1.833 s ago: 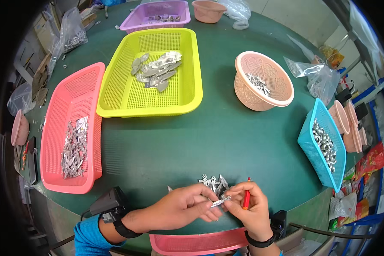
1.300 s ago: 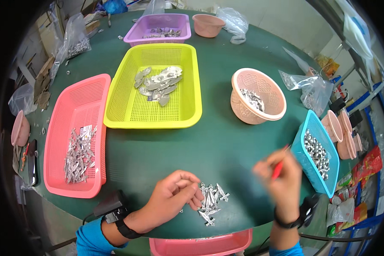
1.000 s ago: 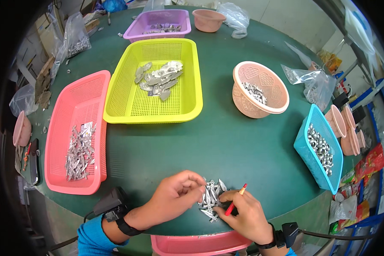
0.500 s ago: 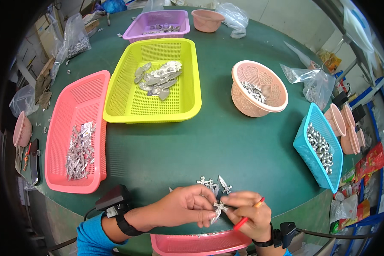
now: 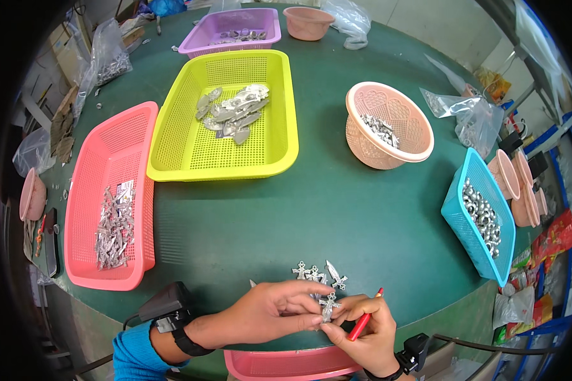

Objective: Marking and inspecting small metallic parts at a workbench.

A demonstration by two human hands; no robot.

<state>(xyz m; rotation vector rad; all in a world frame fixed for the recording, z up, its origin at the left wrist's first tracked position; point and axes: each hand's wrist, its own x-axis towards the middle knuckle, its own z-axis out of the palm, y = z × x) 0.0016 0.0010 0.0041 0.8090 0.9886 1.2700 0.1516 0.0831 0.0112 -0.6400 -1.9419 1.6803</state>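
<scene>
My left hand and my right hand meet at the near edge of the green table. Together their fingertips pinch a small silver cross-shaped pendant. My right hand also grips a red pencil-like tool that points up and away. A small pile of silver pendants lies on the table just beyond my fingers.
A pink basket with silver pieces sits left, a yellow basket of flat metal parts behind, a purple one farther back. A round peach basket and a blue basket of small rings stand right. Another pink basket is below my hands.
My right hand swung out to the blue basket on the right, then came back to the pile. Both hands now hold one pendant together.
</scene>
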